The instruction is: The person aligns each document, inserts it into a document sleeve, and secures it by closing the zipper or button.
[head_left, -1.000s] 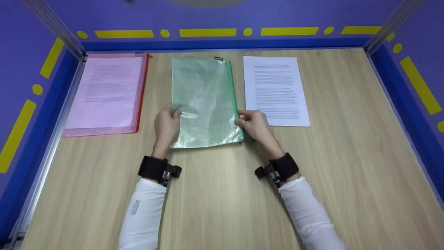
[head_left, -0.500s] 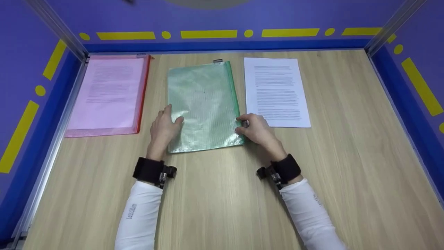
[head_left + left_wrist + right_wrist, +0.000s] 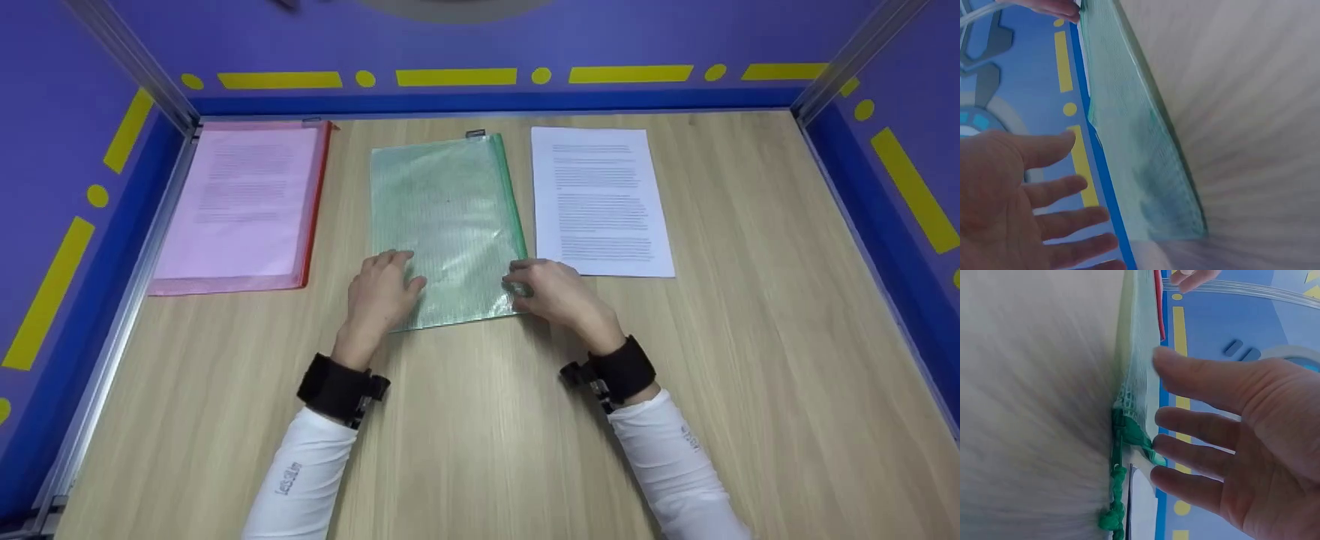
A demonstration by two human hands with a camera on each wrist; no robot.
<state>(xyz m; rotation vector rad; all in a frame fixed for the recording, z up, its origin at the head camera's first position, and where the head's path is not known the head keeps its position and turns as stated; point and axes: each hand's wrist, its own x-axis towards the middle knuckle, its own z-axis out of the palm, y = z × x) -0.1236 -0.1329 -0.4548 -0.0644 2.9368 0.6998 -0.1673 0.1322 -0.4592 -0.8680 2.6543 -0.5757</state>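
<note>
A translucent green zip folder (image 3: 448, 202) lies flat on the table in the head view, its darker green zip edge on the right. My left hand (image 3: 381, 292) is over its lower left corner, fingers spread and gripping nothing. In the left wrist view that hand (image 3: 1022, 208) is apart from the folder (image 3: 1129, 129). Over the lower right corner is my right hand (image 3: 559, 292), its fingers loosely bent. The right wrist view has these fingers holding nothing, close to the folder's green zip end (image 3: 1134, 433); whether they touch it I cannot tell.
A pink folder (image 3: 240, 210) with a red edge and a printed sheet inside lies at the left. Printed white paper (image 3: 604, 202) lies to the right of the green folder. Blue-purple panels (image 3: 465, 45) wall in the wooden table (image 3: 480, 420) at the back and sides.
The green folder has gone from bulging and gripped to flat on the table. Both hands have let go; the left has moved from its left edge to over the lower left corner.
</note>
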